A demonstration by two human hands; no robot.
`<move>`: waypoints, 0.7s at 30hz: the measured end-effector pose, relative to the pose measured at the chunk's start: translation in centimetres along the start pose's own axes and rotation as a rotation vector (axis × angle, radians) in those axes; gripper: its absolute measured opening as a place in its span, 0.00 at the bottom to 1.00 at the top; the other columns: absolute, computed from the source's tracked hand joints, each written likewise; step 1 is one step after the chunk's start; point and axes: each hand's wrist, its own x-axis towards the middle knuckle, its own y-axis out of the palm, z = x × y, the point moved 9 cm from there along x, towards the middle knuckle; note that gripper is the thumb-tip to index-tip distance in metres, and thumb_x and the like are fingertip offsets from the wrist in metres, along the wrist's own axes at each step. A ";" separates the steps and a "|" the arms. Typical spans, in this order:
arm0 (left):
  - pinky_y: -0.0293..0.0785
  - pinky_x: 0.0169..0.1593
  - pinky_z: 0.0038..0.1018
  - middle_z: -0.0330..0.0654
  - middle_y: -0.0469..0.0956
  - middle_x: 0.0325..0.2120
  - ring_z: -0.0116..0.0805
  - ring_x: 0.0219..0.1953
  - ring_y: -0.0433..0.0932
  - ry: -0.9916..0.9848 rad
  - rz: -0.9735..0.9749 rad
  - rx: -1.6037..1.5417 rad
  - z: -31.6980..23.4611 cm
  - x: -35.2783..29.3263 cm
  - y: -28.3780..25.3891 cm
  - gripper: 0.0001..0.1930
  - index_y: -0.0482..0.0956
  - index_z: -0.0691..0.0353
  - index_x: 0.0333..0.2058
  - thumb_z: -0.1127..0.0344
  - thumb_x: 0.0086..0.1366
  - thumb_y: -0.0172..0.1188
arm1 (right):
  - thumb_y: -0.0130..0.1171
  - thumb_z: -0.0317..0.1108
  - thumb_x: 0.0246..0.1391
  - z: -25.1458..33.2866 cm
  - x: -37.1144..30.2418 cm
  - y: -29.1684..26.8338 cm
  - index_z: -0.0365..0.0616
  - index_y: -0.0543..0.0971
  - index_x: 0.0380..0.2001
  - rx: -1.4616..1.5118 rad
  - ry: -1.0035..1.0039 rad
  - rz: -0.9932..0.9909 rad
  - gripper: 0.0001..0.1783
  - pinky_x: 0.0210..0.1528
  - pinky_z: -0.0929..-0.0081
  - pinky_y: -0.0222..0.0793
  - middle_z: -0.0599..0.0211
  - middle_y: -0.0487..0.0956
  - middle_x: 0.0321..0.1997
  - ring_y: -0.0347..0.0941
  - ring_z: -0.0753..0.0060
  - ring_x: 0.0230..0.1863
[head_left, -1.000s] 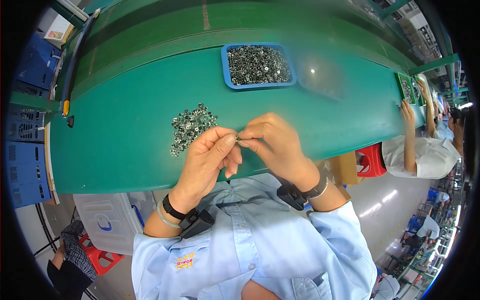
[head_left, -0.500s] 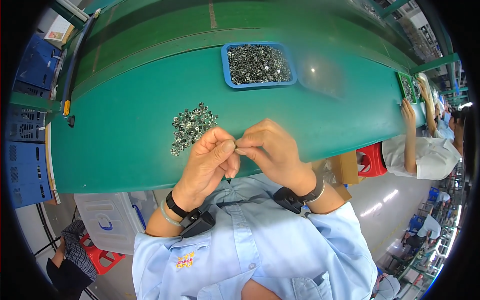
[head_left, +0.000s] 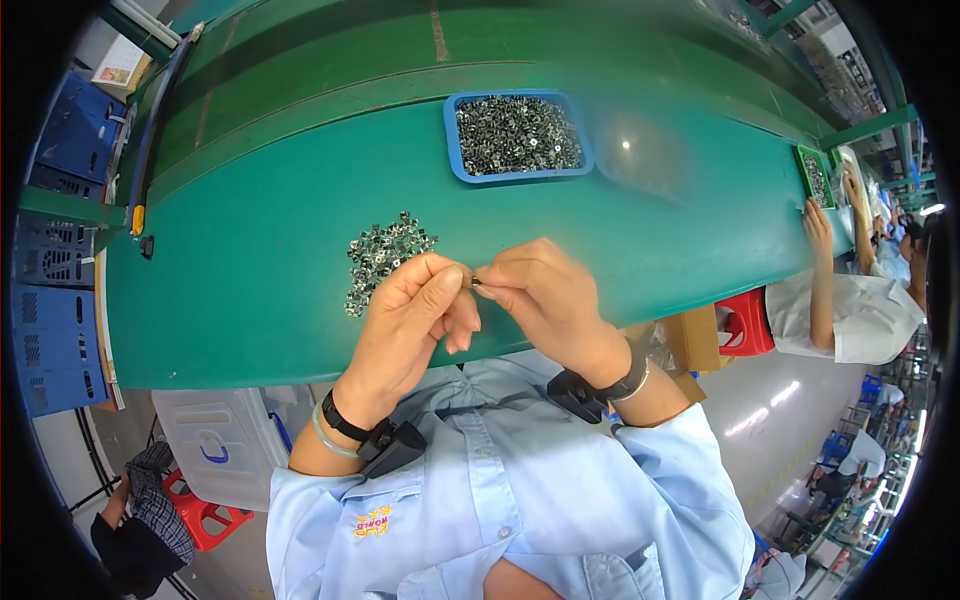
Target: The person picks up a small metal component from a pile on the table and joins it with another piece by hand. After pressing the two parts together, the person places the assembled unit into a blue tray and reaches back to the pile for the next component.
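Note:
My left hand (head_left: 415,315) and my right hand (head_left: 545,295) meet fingertip to fingertip over the near edge of the green table (head_left: 260,300). Between the pinched fingers sits one small metal part (head_left: 477,284), mostly hidden. Just left of my left hand lies a loose pile of small metal parts (head_left: 382,255) on the table. Farther back stands a blue tray (head_left: 518,138) filled with many more of the same parts. Both wrists carry dark bands.
A co-worker's arm (head_left: 822,270) rests on the table at the right, near a small green tray (head_left: 815,178) of parts. Blue crates (head_left: 50,300) stand at the left. A red stool (head_left: 745,322) sits under the table edge, and a white bin (head_left: 215,445) below left.
Both hands have stayed together at the table edge, shifting only slightly while working the small part between the fingertips.

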 end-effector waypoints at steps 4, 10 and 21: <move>0.62 0.21 0.21 0.40 0.72 0.17 0.26 0.16 0.67 -0.059 0.183 -0.333 1.2 0.0 1.3 0.09 0.70 0.61 0.33 0.61 0.67 0.50 | 0.63 0.24 0.44 -0.5 -0.2 -0.2 0.45 0.77 0.31 0.212 0.094 -0.065 0.09 0.33 0.74 0.69 0.68 0.77 0.30 0.73 0.68 0.31; 0.62 0.21 0.23 0.40 0.71 0.16 0.28 0.15 0.66 -0.081 0.222 -0.435 1.7 0.1 1.4 0.09 0.69 0.61 0.32 0.61 0.67 0.51 | 0.63 0.24 0.44 -0.6 -0.2 0.2 0.44 0.77 0.30 0.256 0.117 -0.039 0.08 0.33 0.75 0.69 0.68 0.77 0.31 0.73 0.68 0.32; 0.58 0.18 0.22 0.37 0.69 0.15 0.26 0.14 0.63 -0.062 0.159 -0.266 1.3 0.1 0.9 0.09 0.69 0.59 0.32 0.60 0.65 0.54 | 0.63 0.24 0.44 -0.5 -0.2 0.4 0.44 0.77 0.29 0.218 0.073 -0.032 0.07 0.29 0.75 0.69 0.68 0.77 0.29 0.73 0.69 0.28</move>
